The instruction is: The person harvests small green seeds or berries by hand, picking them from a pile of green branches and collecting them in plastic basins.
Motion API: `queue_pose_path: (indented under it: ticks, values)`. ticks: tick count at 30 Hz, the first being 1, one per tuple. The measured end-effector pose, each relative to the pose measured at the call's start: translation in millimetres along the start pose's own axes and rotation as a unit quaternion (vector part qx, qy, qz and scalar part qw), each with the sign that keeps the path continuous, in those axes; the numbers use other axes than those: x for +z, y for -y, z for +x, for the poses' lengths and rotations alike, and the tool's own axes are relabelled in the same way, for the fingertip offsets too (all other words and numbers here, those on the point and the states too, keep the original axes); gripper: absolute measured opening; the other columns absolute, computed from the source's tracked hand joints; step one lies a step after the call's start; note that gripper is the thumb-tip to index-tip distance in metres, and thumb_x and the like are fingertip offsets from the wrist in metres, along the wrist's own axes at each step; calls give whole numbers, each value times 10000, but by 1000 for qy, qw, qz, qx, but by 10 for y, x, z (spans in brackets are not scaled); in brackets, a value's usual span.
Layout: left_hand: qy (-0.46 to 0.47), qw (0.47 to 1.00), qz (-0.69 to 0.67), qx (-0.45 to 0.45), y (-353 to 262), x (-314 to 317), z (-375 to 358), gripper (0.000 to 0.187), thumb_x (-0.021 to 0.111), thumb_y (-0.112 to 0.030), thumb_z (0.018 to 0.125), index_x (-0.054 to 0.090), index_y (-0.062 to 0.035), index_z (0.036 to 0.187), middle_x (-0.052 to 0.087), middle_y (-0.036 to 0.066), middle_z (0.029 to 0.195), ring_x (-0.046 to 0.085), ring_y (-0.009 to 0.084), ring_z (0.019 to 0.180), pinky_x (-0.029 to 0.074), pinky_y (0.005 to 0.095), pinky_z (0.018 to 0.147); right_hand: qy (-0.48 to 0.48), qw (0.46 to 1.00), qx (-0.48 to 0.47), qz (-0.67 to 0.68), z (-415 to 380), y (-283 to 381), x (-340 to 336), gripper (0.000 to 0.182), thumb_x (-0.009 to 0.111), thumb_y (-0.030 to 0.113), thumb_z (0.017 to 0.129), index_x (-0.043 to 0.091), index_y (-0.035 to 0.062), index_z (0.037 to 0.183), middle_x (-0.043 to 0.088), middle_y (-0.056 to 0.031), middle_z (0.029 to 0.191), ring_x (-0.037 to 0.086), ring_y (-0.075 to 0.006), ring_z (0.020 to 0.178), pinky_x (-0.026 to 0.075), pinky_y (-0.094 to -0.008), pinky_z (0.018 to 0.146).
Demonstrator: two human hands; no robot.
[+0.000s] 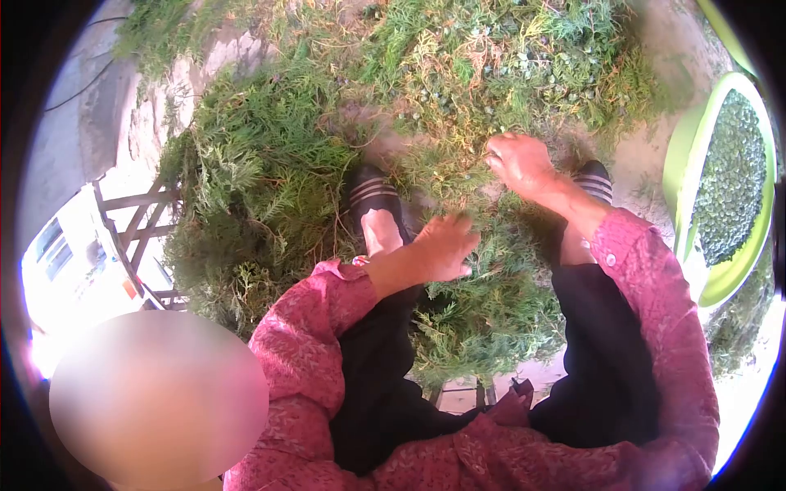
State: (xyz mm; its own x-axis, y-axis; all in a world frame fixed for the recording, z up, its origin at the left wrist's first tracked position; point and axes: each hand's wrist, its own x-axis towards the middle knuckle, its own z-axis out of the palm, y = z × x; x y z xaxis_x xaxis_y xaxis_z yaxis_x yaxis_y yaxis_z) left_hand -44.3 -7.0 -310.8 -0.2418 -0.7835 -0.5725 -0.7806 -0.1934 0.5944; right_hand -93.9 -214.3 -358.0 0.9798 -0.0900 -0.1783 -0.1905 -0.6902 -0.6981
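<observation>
My left hand (449, 247) is low over the cut evergreen sprigs (491, 307) between my feet. Its thumb stands apart from the fingers, whose tips are smeared by motion, and nothing shows in it. Farther forward, my right hand (520, 164) has its fingers curled together near the yellowish-green sprigs (446, 168). Whatever it may grip is hidden or too small to name. Beyond it lies a pile of sprigs bearing small bluish-green cones (532, 61).
A lime-green basin (681, 155) filled with small green cones (731, 180) stands at my right. To my left is a large heap of evergreen branches (262, 155), beside a wooden lattice frame (139, 200). A blurred round patch covers the lower left.
</observation>
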Motion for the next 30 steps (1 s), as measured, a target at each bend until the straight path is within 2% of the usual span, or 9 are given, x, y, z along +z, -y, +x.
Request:
queue_pose_path:
  ticks: [4,7,12,16,18,19,24,26,30]
  values:
    - [148,983,-100,29,17,131,-42,539,650,-341,711,501,-35,1129,441,192,1173,485,360,1023,428,430,835,57,995,44,-71,-106,-89,68,194,611,202,753,522,49,831,564,-137,757,558,-324,701,445,-430,606]
    - [-49,989,-121,69,150,210,-30,355,621,-325,718,562,-39,920,549,154,953,577,314,811,481,410,709,55,995,43,-65,-114,-85,79,206,622,204,745,519,49,832,568,-141,761,559,-329,709,445,-432,610]
    - [-257,948,-130,-136,499,-147,22,226,584,-232,760,569,-40,878,569,157,869,577,322,814,478,409,709,33,997,40,-53,-29,-75,97,181,621,164,730,511,27,774,556,-151,643,580,-327,653,455,-424,564]
    - [-337,912,-167,-163,693,-210,9,158,588,-166,750,578,-55,863,565,159,861,571,347,791,474,418,691,109,962,123,220,-104,-168,-45,191,577,169,750,574,30,880,569,-65,634,559,-153,586,450,-310,524]
    - [-335,908,-171,-183,717,-157,41,141,589,-122,738,584,-74,871,562,159,858,567,360,780,467,434,678,261,788,261,492,-183,-114,-297,192,580,181,769,587,33,891,569,-16,687,528,-84,596,442,-243,516]
    - [-336,907,-175,-184,724,-121,63,141,589,-122,738,584,-74,871,562,159,858,567,360,780,467,434,678,256,786,268,496,-216,-55,-337,161,594,164,776,586,34,869,568,-10,725,525,-74,598,433,-213,500]
    - [-335,911,-141,-196,723,-94,140,153,579,-110,732,577,-90,884,566,153,866,572,354,789,469,434,675,292,854,220,370,-69,150,-54,135,619,134,768,589,55,873,587,-45,718,557,-132,607,449,-259,508]
    - [-332,911,-139,-202,733,-90,153,166,577,-106,731,573,-89,895,567,151,865,572,353,792,470,434,677,154,977,-54,140,-65,92,262,139,639,129,728,574,72,836,580,-95,710,572,-248,613,450,-328,515]
    - [-329,911,-134,-211,765,-58,191,199,574,-99,728,559,-76,925,571,149,879,574,349,808,472,432,687,144,983,-112,7,-61,118,373,114,600,81,664,502,68,722,530,-126,685,549,-335,623,438,-397,540]
